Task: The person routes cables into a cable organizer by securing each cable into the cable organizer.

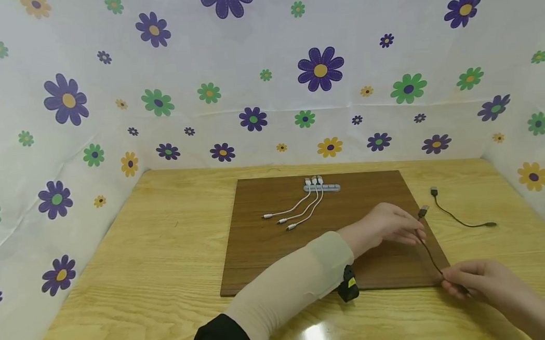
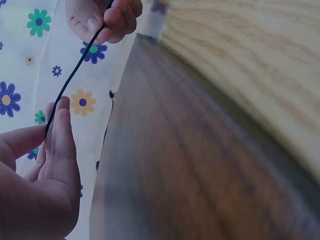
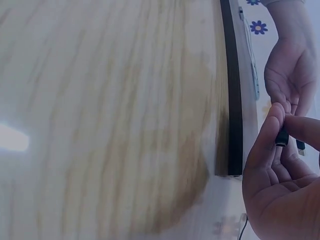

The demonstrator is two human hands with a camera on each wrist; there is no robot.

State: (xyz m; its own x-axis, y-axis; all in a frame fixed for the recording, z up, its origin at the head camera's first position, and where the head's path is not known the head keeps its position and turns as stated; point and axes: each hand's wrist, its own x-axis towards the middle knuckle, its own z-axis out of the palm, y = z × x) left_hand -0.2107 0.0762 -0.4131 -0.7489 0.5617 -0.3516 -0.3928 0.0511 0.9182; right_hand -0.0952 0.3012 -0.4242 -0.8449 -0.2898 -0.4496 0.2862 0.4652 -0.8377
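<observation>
Both hands hold one short black USB cable point(image 1: 430, 254), stretched between them over the right edge of a brown board point(image 1: 268, 258). My left hand point(image 1: 390, 225) pinches it between thumb and fingers near its USB plug point(image 1: 423, 211), which sticks out beyond the fingertips. Nearer the front, my right hand point(image 1: 478, 279) pinches the other end; its small black connector point(image 3: 282, 137) pokes out of the grip in the right wrist view. In the left wrist view the cable runs up in a nearly straight line from the left fingers to the right hand point(image 2: 107, 22).
Near the board's back edge a grey cable holder point(image 1: 332, 187) carries several white cables point(image 1: 298, 206), their free ends spread leftward. Another black cable point(image 1: 458, 221) lies on the wooden table point(image 1: 156, 260) right of the board. A flowered cloth point(image 1: 268, 92) stands behind.
</observation>
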